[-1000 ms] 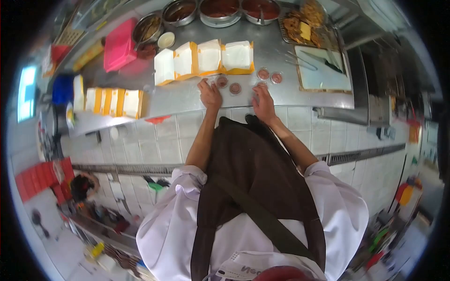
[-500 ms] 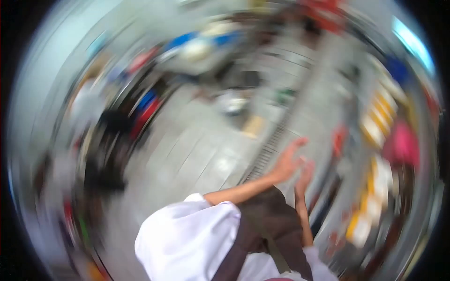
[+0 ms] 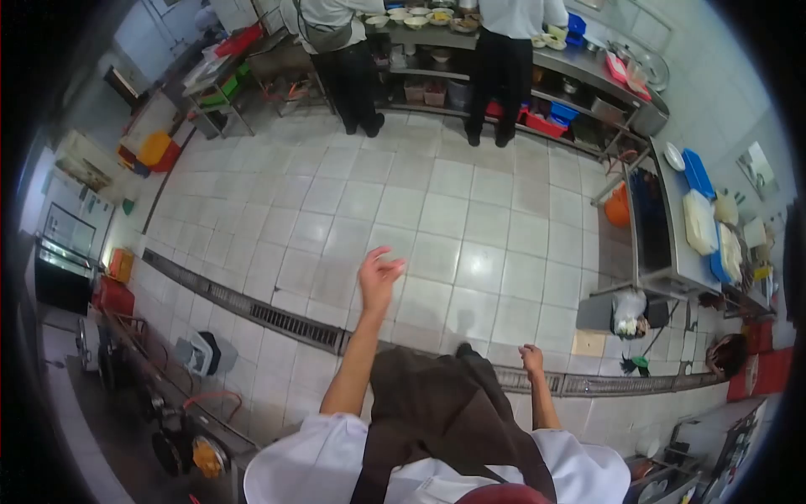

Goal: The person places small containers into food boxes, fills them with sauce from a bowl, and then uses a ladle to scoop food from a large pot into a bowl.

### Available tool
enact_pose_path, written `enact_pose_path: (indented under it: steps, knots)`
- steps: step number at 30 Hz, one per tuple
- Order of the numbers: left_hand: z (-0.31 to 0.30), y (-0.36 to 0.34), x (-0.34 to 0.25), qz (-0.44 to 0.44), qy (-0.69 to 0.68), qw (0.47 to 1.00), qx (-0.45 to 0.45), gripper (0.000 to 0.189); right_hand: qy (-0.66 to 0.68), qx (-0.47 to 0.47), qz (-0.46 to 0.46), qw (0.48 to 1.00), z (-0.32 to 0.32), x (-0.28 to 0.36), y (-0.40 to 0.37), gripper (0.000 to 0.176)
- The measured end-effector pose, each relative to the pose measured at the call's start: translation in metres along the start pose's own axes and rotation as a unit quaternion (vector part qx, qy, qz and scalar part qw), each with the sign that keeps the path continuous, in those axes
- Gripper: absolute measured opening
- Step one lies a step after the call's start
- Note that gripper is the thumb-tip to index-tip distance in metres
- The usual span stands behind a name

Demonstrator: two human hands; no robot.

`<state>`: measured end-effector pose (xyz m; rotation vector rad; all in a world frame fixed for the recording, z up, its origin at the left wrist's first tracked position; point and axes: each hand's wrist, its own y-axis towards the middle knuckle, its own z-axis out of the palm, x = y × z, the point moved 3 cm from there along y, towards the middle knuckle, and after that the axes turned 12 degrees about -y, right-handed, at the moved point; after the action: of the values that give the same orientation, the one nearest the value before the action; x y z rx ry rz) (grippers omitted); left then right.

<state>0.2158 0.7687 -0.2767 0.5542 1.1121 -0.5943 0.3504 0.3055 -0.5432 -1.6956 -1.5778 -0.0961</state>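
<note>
My left hand (image 3: 379, 275) is raised in front of me over the tiled floor (image 3: 403, 202), its fingers loosely bent and apart. I see nothing in it. On the other side of my dark apron (image 3: 445, 403), my right hand (image 3: 531, 359) hangs lower, near the floor drain grate (image 3: 596, 385). Its fingers are slightly curled and appear empty. Neither hand touches any object.
Two people in white tops (image 3: 332, 29) stand at a steel counter (image 3: 579, 63) bearing several bowls. On the right, a steel table (image 3: 684, 252) holds blue trays, with a grey bin (image 3: 596, 312) beside it. Cooking equipment (image 3: 168, 445) lines the lower left.
The blurred view has turned and steadied, bringing the counter and two people ahead. My hands, close together before, are now apart on either side of my apron.
</note>
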Motion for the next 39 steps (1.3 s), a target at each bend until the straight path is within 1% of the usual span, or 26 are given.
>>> enact_pose_path:
  steps: [1, 3, 4, 5, 7, 8, 9, 11, 12, 15, 17, 19, 20, 21, 23, 24, 26, 27, 29, 30, 33, 34, 35, 36, 38, 39]
  knots:
    - [-0.036, 0.025, 0.001, 0.019, 0.041, 0.999, -0.021, 0.036, -0.022, -0.003, -0.016, 1.0, 0.001, 0.045, -0.008, 0.044]
    - [-0.096, 0.07, 0.007, -0.047, 0.12, 0.991, -0.045, 0.044, -0.047, -0.007, -0.03, 0.998, 0.03, 0.116, 0.003, 0.042]
    - [-0.142, 0.085, 0.03, -0.062, 0.147, 0.985, -0.069, 0.045, -0.003, 0.033, -0.063, 0.997, 0.053, 0.149, 0.023, 0.042]
    - [-0.189, 0.097, 0.062, -0.077, 0.173, 0.977, -0.096, 0.046, 0.039, 0.073, -0.098, 0.992, 0.075, 0.186, 0.045, 0.042]
    - [-0.249, 0.095, 0.096, -0.089, 0.3, 0.944, -0.102, 0.041, 0.035, 0.158, -0.242, 0.957, 0.129, 0.283, 0.082, 0.041]
    - [-0.25, 0.099, 0.095, -0.161, 0.164, 0.966, -0.118, 0.041, 0.028, 0.213, -0.312, 0.925, 0.148, 0.356, 0.094, 0.037]
    - [-0.241, 0.088, 0.078, -0.249, 0.031, 0.96, -0.128, 0.041, 0.024, 0.275, -0.362, 0.89, 0.16, 0.412, 0.077, 0.035]
    - [-0.226, 0.078, 0.041, -0.333, 0.119, 0.934, 0.059, 0.045, 0.062, 0.544, -0.353, 0.758, 0.183, 0.509, 0.057, 0.037]
    - [-0.21, 0.09, 0.025, -0.358, 0.096, 0.924, 0.094, 0.048, 0.062, 0.542, -0.354, 0.759, 0.19, 0.538, 0.067, 0.037]
    - [-0.203, 0.113, -0.008, -0.413, 0.049, 0.9, 0.133, 0.05, -0.126, 0.709, -0.263, 0.642, 0.217, 0.568, 0.052, 0.043]
    - [-0.225, 0.158, -0.006, -0.391, 0.054, 0.913, 0.102, 0.05, -0.115, 0.706, -0.259, 0.649, 0.229, 0.599, 0.088, 0.043]
    - [-0.255, 0.211, -0.001, -0.372, 0.072, 0.921, 0.088, 0.05, -0.008, 0.736, -0.161, 0.657, 0.236, 0.643, 0.108, 0.046]
    - [-0.27, 0.24, 0.003, -0.361, 0.082, 0.925, 0.086, 0.05, -0.075, 0.683, -0.142, 0.712, 0.235, 0.665, 0.124, 0.047]
    - [-0.287, 0.268, 0.004, -0.353, 0.096, 0.926, 0.091, 0.05, -0.062, 0.683, -0.139, 0.714, 0.253, 0.68, 0.131, 0.047]
    - [-0.315, 0.319, 0.013, -0.343, 0.102, 0.928, 0.104, 0.05, -0.121, 0.646, -0.23, 0.718, 0.273, 0.718, 0.173, 0.048]
    - [-0.336, 0.336, 0.021, -0.356, 0.095, 0.921, 0.123, 0.051, -0.117, 0.641, -0.233, 0.722, 0.278, 0.731, 0.18, 0.048]
    - [-0.359, 0.385, 0.031, -0.355, 0.131, 0.912, 0.156, 0.053, -0.193, 0.569, -0.332, 0.727, 0.284, 0.771, 0.203, 0.051]
    - [-0.365, 0.405, 0.033, -0.356, 0.133, 0.91, 0.166, 0.053, -0.187, 0.564, -0.33, 0.734, 0.284, 0.783, 0.208, 0.051]
    - [-0.377, 0.437, 0.041, -0.395, 0.08, 0.906, 0.132, 0.053, -0.264, 0.428, -0.403, 0.765, 0.283, 0.804, 0.219, 0.052]
    - [-0.38, 0.459, 0.041, -0.391, 0.083, 0.906, 0.138, 0.053, -0.262, 0.422, -0.405, 0.768, 0.287, 0.812, 0.232, 0.052]
    - [-0.385, 0.515, 0.033, -0.397, 0.228, 0.876, 0.152, 0.048, -0.259, 0.404, -0.37, 0.795, 0.316, 0.824, 0.282, 0.054]
    - [-0.383, 0.539, 0.026, -0.458, 0.315, 0.82, 0.139, 0.047, -0.428, 0.413, -0.299, 0.746, 0.325, 0.83, 0.304, 0.054]
    - [-0.385, 0.555, 0.021, -0.514, 0.398, 0.75, 0.121, 0.045, -0.58, 0.41, -0.216, 0.669, 0.331, 0.832, 0.322, 0.054]
    - [-0.392, 0.571, 0.018, -0.515, 0.401, 0.747, 0.122, 0.045, -0.603, 0.377, -0.256, 0.655, 0.343, 0.839, 0.337, 0.054]
    - [-0.406, 0.601, 0.008, -0.407, 0.42, 0.809, 0.055, 0.045, -0.502, 0.345, -0.292, 0.738, 0.369, 0.868, 0.357, 0.052]
    - [-0.402, 0.614, 0.001, -0.41, 0.418, 0.809, 0.055, 0.045, -0.428, 0.341, -0.29, 0.785, 0.378, 0.897, 0.356, 0.05]
